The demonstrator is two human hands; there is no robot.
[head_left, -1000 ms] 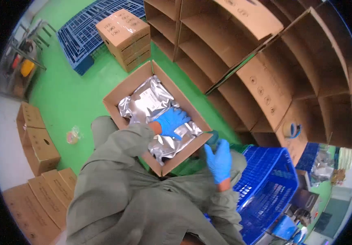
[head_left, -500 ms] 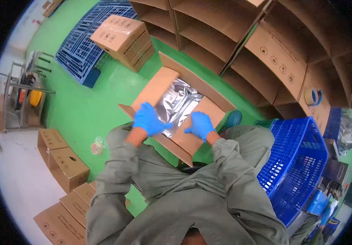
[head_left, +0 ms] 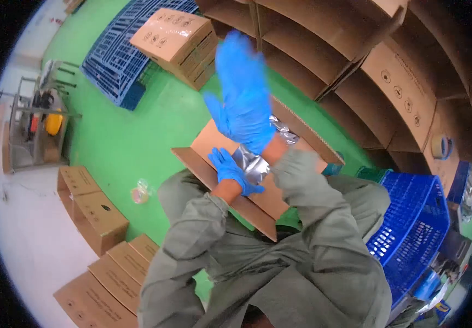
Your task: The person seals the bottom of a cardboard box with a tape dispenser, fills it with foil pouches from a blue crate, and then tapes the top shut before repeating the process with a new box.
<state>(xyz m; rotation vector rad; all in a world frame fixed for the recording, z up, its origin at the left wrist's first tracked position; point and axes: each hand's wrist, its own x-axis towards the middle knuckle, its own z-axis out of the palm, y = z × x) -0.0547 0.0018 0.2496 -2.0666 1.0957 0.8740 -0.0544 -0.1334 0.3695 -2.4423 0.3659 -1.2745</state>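
Observation:
An open cardboard box (head_left: 203, 143) stands on the floor between my legs, its flaps spread. Silvery foil packaging (head_left: 253, 165) shows inside it, partly covered by my hands and forearm. My left hand (head_left: 230, 174), in a blue glove, rests at the box's near left side beside the foil, fingers apart. Raised above the far side of the box is my right hand (head_left: 242, 95), also blue-gloved, slightly blurred, with fingers extended and nothing in them.
Cardboard shelving (head_left: 312, 49) fills the upper right, with a tape roll (head_left: 441, 147) at it. Blue crates (head_left: 411, 218) stand at my right. Closed boxes (head_left: 175, 41) sit by a blue pallet (head_left: 116, 52). More boxes (head_left: 96, 210) and a metal cart (head_left: 41, 126) are left.
My right hand has lifted from the near flap up over the far side of the box. My left hand has moved nearer the foil's near end. The view has shifted somewhat.

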